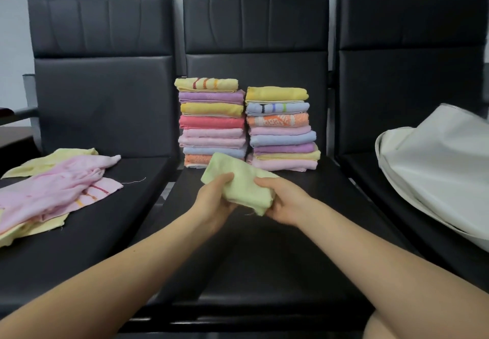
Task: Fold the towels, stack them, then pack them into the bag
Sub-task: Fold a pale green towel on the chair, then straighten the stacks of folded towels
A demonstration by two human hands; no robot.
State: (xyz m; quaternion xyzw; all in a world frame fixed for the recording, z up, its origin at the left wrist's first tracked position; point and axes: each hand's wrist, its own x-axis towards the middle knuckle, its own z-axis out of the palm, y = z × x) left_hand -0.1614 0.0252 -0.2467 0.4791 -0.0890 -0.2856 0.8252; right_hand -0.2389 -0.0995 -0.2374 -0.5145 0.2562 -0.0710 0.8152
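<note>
From the head view, a white bag (434, 169) is being seen lying slumped on the right seat of the black bench (264, 259); its opening is turned away from the camera, so whether anything is inside it cannot be told. A light green towel (243, 184), partly folded, is being held above the middle seat, its long axis running from upper left, near the stacks, to lower right. Its upper-left part is being gripped by the left hand (214, 201), thumb on top and fingers curled underneath; its lower-right end is being clasped by the right hand (285, 201), fingers wrapped closed around the cloth. Behind it, two stacks of folded towels are being kept side by side against the backrest: the left stack (211, 124) and the slightly lower right stack (281, 129), just beside each other. On the left seat, a loose heap of unfolded pink and yellow towels (53, 187) is lying spread out.
</note>
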